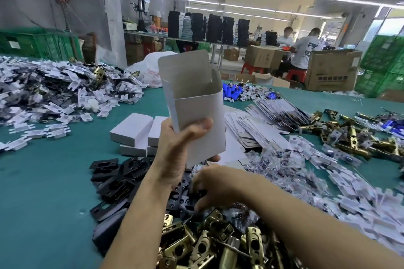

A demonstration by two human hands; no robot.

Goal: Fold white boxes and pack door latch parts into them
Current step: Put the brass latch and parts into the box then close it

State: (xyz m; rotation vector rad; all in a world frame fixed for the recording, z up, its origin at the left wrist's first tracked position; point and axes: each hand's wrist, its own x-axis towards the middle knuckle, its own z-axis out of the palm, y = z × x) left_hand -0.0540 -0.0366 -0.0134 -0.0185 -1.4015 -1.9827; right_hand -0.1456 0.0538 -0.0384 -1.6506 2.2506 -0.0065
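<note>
Head view showed a folded white box [196, 102] held upright above the table [43, 181], its top flap raised and its mouth open, with nothing visible inside. The left hand [181, 148] gripped its lower half, thumb across the front face. Below it, the right hand [209, 185] reached into a heap of black plates [113, 183], fingers curled (too blurred to say whether a plate was already pinched). Brass latches [207, 244] lay just nearer, with finished boxes [131, 131] and flat blanks [262, 129] beyond. Folding looked done and filling seemed to be starting. The next move would likely call for lifting one plate clear of the pile and dropping it through the open mouth, with the box kept steady.
</note>
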